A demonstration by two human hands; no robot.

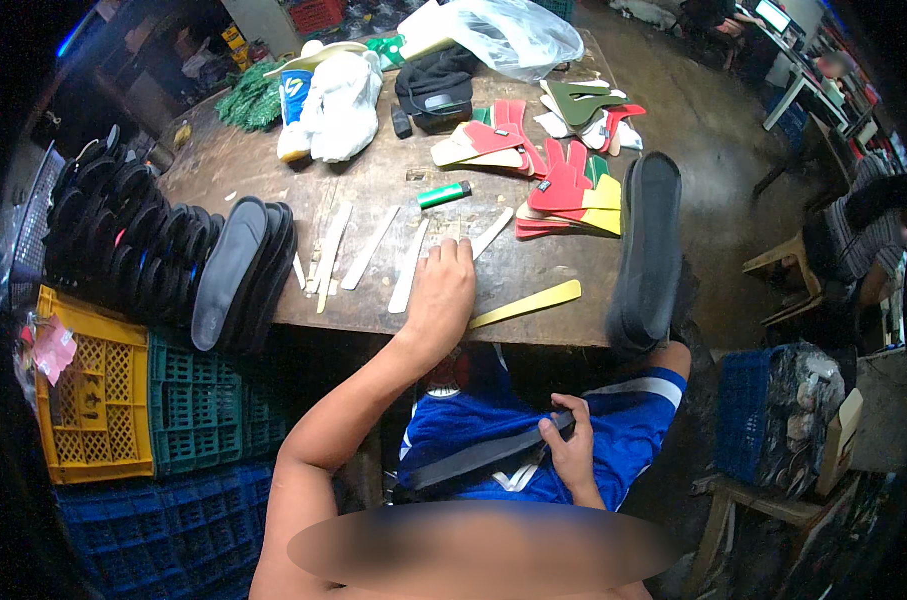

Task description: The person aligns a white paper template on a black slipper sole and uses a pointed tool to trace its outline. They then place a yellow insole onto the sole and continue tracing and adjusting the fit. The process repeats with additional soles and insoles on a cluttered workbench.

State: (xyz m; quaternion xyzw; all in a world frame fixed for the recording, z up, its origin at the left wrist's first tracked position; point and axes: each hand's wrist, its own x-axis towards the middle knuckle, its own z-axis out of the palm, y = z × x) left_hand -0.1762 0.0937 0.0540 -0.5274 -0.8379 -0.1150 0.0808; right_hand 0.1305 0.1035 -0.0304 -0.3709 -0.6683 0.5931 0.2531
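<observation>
My left hand (443,285) reaches over the table, palm down, its fingers bunched and tips low by the wood. Whatever lies under those fingertips is hidden. Pale flat strips lie close by: a white one (407,268) left of the hand, another (493,234) to its right and a yellow one (526,303) nearer the edge. A green lighter (443,195) lies just beyond the fingers. Over my lap, my right hand (571,445) is closed on one end of a black shoe sole (488,458), tilted edge-up across blue shorts.
Black soles stand stacked at the table's left edge (235,270) and right edge (651,250). Red, yellow and green cut pieces (573,195) lie in piles behind. A white plastic bag (343,105) stands farther back. Yellow crate (93,385) and other crates fill the lower left.
</observation>
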